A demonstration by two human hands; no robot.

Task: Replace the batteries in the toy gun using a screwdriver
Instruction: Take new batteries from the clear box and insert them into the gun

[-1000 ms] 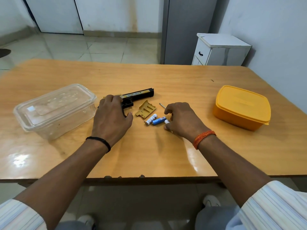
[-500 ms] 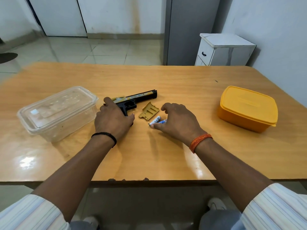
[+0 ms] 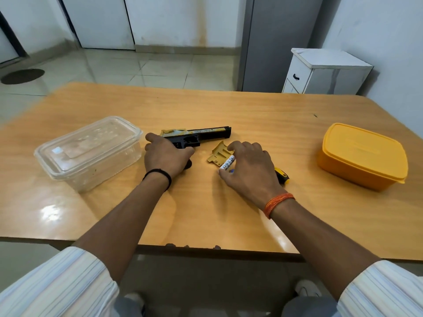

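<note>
— Toy gun [image 3: 196,136] first: where is it, and who has it?

— Lying on its side on the desk [image 3: 229,106], under and just beyond the left hand [image 3: 166,156]. That hand curls over the grip end and pins it down; the barrel sticks out toward the right hand [image 3: 248,167]. The gold battery cover [image 3: 218,154] is already off and lies between the two hands, touching the right fingertips.

— And the right hand?

— Arched over the batteries, fingers curled. The thumb and fingertips pinch a white battery [image 3: 227,163]; a sliver of blue battery [image 3: 231,171] peeks out beneath it. Whether that one is gripped too, I cannot tell. The screwdriver [image 3: 282,175] lies just behind that hand, only its yellow and black handle showing.

— How will the pieces handle, do you think?

— The gun looks like light, hard plastic, stiff enough to take by the grip, though probably inclined to skid on this glossy desk unless held down. The batteries are small, smooth cylinders that will likely roll, so a pinch around the middle is safest. The cover seems thin; I would lift it by its edges rather than flex it.

— Anything else about?

— A clear lidded container [image 3: 89,152] outside the left hand, a yellow lidded box [image 3: 364,154] well off beyond the right.
</note>
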